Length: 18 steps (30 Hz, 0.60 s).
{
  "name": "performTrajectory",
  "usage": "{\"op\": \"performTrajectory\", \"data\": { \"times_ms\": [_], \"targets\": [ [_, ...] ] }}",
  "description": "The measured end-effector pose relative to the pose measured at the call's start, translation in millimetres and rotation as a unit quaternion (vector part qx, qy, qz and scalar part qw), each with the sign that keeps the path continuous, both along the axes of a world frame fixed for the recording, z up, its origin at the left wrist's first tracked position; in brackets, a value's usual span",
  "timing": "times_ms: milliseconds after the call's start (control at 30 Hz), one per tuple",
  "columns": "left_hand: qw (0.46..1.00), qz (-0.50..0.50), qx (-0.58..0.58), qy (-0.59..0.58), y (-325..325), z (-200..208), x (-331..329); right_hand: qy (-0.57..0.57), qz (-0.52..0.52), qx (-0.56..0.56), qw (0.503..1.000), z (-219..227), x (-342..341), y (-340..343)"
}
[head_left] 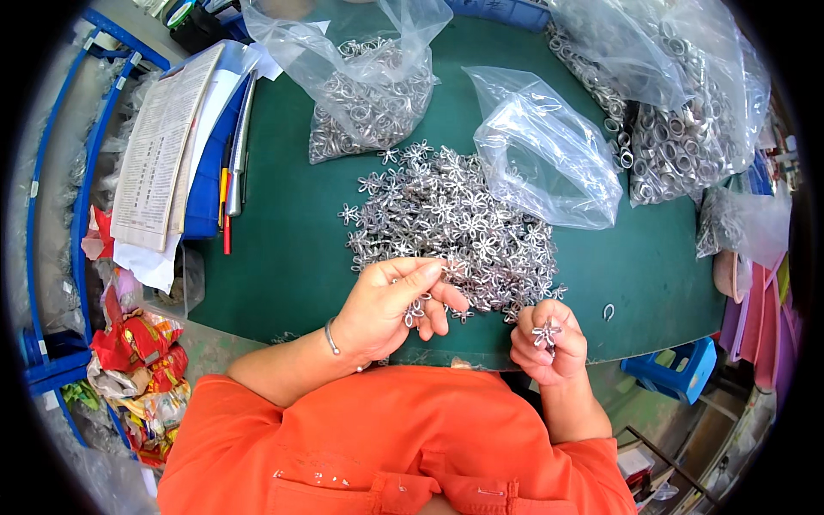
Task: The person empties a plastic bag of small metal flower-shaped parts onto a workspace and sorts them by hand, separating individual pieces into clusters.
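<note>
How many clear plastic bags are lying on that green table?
4. One with rings at top centre, an almost empty one in the middle, a big one at top right, a small one at the right edge. More may be hidden.

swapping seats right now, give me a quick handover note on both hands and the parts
Left hand: grip closed on a few silver flower pieces at the near edge of the pile of flower pieces.
Right hand: grip closed on a single flower piece, held apart from the pile.
One small ring lies loose on the green mat; bags of rings sit behind.
Done: cannot tell. Left: most of the pile.
</note>
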<state>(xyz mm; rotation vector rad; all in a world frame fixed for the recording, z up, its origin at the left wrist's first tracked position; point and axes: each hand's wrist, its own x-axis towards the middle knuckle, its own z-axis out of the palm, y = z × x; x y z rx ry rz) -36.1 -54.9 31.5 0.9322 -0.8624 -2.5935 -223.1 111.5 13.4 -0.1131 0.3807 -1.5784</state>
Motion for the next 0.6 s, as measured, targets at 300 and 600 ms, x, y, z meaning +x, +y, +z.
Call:
{"op": "performTrajectory", "data": {
  "times_ms": [300, 600],
  "targets": [
    [0.999, -0.005, 0.042, -0.013, 2.1, 5.5, -1.5, -0.018, -0.050, 0.030, 0.998, 10.9, -0.1, -5.4],
    [0.963, -0.108, 0.235, 0.071, 12.7, 16.3, -37.1, 0.778, -0.147, -0.079, 0.606, 68.8, 7.1, -48.3]
  ]
}}
